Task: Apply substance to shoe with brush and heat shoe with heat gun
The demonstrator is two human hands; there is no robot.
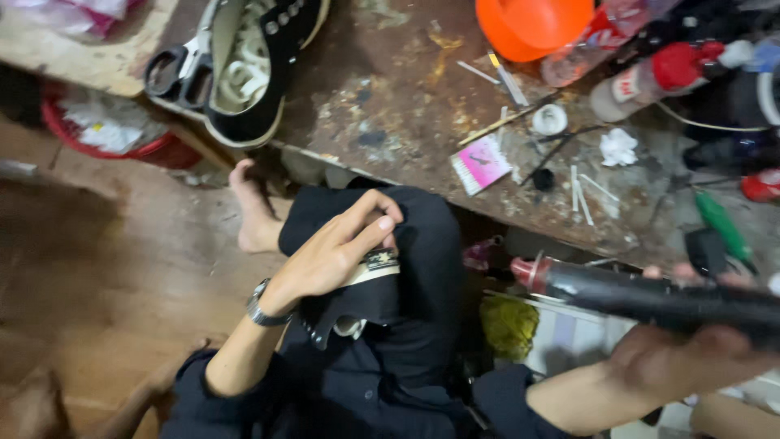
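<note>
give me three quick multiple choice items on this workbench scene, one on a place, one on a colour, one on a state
1. Where do the scissors lie?
A. beside the black shoe on the bench
B. on the floor
C. in the orange bowl

2. What colour is the bowl at the top edge of the bench?
A. blue
B. orange
C. white

3. What is the right hand doing?
A. resting open on the bench
B. holding a dark glue gun
C. gripping the scissors

Answers:
1 A, the scissors sit against the black shoe on the bench.
2 B, the bowl is plainly orange.
3 B, the fingers wrap the glue gun; the left hand presses a dark shoe on the knee.
</note>
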